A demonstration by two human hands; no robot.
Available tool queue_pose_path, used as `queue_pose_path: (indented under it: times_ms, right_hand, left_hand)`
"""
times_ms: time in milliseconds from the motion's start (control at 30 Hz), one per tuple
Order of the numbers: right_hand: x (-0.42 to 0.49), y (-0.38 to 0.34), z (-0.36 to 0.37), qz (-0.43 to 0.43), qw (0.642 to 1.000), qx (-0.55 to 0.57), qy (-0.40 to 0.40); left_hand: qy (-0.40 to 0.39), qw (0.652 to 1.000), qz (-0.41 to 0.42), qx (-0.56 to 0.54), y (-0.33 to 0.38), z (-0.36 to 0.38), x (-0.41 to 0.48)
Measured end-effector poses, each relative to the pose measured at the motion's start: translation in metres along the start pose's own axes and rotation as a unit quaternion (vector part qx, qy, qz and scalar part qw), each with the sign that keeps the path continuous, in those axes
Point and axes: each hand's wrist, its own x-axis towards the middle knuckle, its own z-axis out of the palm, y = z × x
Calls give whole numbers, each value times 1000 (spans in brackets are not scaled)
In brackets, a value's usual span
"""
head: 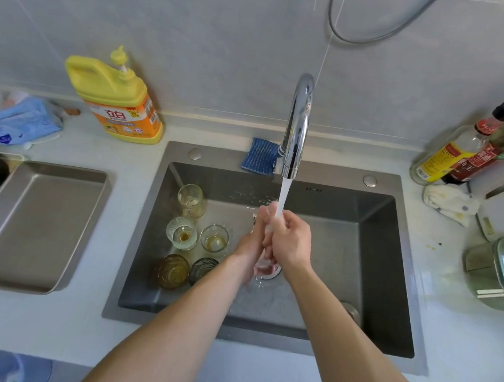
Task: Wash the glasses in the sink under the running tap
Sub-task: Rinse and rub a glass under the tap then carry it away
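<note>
Right hand (290,240) fingers grip a clear glass (267,231) under the tap (297,126); left hand (252,242) grip unclear — five glasses (181,233) unwashed at left.

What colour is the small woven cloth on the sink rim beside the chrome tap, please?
The woven cloth is blue, finely striped; head view.

Both arms outstretched; left grip (252,240) against right grip (292,242)

Left hand (252,242) and right hand (291,239) meet under the tap's (297,126) stream; five glasses (182,233) stand beside.
</note>
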Motion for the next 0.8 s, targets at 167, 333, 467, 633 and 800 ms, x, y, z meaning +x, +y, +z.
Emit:
queue_pose_path:
  times_ms: [167,333,467,633,800]
  right_hand:
    - [23,14,-6,-123,965,-225,61]
    - [21,38,-11,-146,972,-171,-68]
    - [20,37,-16,-122,968,-173,-136]
    - [31,36,-27,57,993,-31,-97]
    - [31,31,-38,26,999,-26,39]
  left_hand:
    - [-43,993,-23,-106,27,5,-39]
    - [-53,975,-39,-214,35,6,-39]
    - [-21,963,-89,-254,39,3,-34]
    - [-79,975,-106,-179,34,-11,-37]
    - [-33,975,-103,-195,34,-16,-47]
